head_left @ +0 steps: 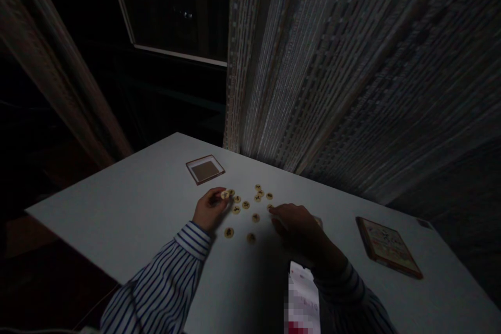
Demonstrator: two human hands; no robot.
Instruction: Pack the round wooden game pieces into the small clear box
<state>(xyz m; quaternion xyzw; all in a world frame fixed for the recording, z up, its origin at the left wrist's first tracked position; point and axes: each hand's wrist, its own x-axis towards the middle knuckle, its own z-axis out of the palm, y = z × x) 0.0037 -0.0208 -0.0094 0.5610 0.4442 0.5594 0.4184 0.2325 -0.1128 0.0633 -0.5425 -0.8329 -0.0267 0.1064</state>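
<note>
Several round, pale xiangqi pieces (pixel 246 204) with dark characters lie scattered on the white table (pixel 129 203). My left hand (pixel 210 209) is at the left side of the group, its thumb and fingers closed on a xiangqi piece (pixel 224 195). Another piece (pixel 231 192) is right beside those fingertips; whether it is held too is unclear. On the right side, my right hand (pixel 295 222) is curled palm down, fingertips at the edge of a piece (pixel 270 207). Its other fingers are in shadow.
An open shallow box (pixel 205 169) sits toward the back left. At the right lies a flat brown-edged box or lid (pixel 389 247) with a printed face. A lit phone screen (pixel 304 292) is below my right forearm. String curtains (pixel 297 62) hang behind the table.
</note>
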